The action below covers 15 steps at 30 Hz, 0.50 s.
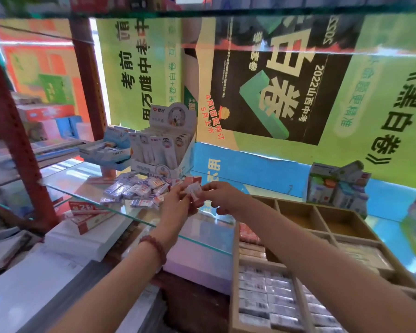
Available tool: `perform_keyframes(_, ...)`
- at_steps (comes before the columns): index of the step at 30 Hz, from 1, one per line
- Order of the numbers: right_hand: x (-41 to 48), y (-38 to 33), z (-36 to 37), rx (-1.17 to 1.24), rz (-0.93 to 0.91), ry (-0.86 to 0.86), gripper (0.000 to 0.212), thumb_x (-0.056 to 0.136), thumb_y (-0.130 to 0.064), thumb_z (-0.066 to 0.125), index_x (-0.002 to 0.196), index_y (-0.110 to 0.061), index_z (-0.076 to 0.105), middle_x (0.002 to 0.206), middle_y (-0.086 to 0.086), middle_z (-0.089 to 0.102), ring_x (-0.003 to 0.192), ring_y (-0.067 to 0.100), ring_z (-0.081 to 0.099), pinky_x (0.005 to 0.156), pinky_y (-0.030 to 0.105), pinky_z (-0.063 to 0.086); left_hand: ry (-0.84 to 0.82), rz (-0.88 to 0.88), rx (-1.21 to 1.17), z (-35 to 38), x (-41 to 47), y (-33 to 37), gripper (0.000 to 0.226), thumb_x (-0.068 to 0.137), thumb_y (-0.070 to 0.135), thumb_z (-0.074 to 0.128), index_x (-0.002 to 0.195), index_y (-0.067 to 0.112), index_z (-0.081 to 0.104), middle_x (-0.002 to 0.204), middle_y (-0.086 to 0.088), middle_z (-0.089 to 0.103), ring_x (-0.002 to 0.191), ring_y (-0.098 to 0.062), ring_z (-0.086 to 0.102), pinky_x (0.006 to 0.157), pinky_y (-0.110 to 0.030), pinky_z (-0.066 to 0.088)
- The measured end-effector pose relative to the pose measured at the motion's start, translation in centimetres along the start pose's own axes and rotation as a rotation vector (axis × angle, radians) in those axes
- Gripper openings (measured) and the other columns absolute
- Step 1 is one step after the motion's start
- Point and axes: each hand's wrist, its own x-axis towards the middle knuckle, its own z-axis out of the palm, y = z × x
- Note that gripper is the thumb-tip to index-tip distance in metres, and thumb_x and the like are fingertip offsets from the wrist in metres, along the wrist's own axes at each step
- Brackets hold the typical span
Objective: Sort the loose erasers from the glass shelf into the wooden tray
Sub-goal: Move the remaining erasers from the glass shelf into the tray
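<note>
Holding one wrapped eraser (193, 191), label unreadable, between both hands (178, 200).

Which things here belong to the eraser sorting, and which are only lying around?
Job: eraser pile, glass shelf, wooden tray, erasers held between left hand and right hand.
Lying about: display box, red packs, boxes at right.

Head view, looking down, close to shelf (139, 221)
</note>
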Motion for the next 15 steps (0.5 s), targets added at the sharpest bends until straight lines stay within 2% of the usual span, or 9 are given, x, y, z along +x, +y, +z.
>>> perform_keyframes(1,-0.7,-0.3,-0.5,-0.009,-0.031,0.039,0.012,0.09,-0.027,0.063,0.08,-0.023,0.057,0.085,0.003,0.05,0.062,0.009,0.038,0.049,0.017,0.03,-0.024,-0.023,-0.066,0.8,-0.3,0.8,0.028,0.093,-0.004,0.041,0.108,0.01,0.061,0.095,-0.015,0.066,0.077,-0.024,0.063,0.063,-0.025,0.054)
perform_keyframes(3,-2.0,-0.5,-1.7,-0.088,-0.115,0.104,0.017,0.09,-0.033,0.063,0.079,-0.022,0.058,0.079,0.001,0.053,0.063,0.007,0.042,0.05,0.016,0.034,-0.024,-0.047,-0.166,2.4,-0.9,2.3,0.02,0.092,-0.001,0.043,0.099,0.006,0.061,0.088,-0.014,0.065,0.071,-0.019,0.064,0.061,-0.022,0.057)
perform_keyframes(5,-3.3,-0.5,-2.9,-0.202,-0.221,0.19,0.026,0.09,-0.03,0.064,0.076,-0.008,0.062,0.072,0.011,0.057,0.064,0.011,0.048,0.054,0.02,0.037,-0.043,-0.037,-0.215,4.0,-1.6,3.7,0.017,0.091,0.005,0.046,0.083,0.005,0.061,0.077,-0.01,0.062,0.069,-0.019,0.062,0.062,-0.023,0.057)
perform_keyframes(7,-4.6,-0.2,-4.3,-0.312,-0.288,0.306,0.031,0.087,-0.027,0.066,0.086,0.004,0.063,0.083,0.019,0.062,0.077,0.022,0.057,0.067,0.03,0.043,-0.123,-0.011,-0.202,5.6,-2.4,4.8,0.021,0.096,0.016,0.047,0.088,0.005,0.062,0.079,-0.009,0.064,0.072,-0.021,0.064,0.063,-0.023,0.058)
perform_keyframes(10,-6.3,0.3,-6.8,-0.442,-0.312,0.381,0.025,0.085,-0.029,0.067,0.091,-0.005,0.062,0.092,0.008,0.065,0.09,0.023,0.061,0.081,0.035,0.046,-0.205,0.04,-0.067,7.8,-3.6,5.3,0.027,0.095,0.03,0.051,0.1,0.004,0.058,0.086,-0.006,0.065,0.073,-0.016,0.066,0.06,-0.022,0.057)
perform_keyframes(12,-7.2,0.7,-8.4,-0.527,-0.314,0.386,0.021,0.085,-0.033,0.065,0.091,-0.013,0.06,0.093,0.003,0.066,0.09,0.021,0.062,0.081,0.036,0.049,-0.207,0.123,0.064,9.1,-4.0,5.0,0.024,0.094,0.025,0.054,0.106,0.003,0.054,0.093,-0.005,0.06,0.071,-0.011,0.064,0.056,-0.019,0.055)
perform_keyframes(15,-8.1,1.8,-9.7,-0.547,-0.323,0.421,0.02,0.088,-0.036,0.064,0.097,-0.022,0.053,0.09,-0.007,0.064,0.082,0.013,0.062,0.074,0.031,0.049,-0.183,0.258,0.144,10.7,-4.2,4.5,0.017,0.095,0.023,0.053,0.1,0.006,0.054,0.091,-0.005,0.059,0.071,-0.01,0.061,0.055,-0.014,0.05)
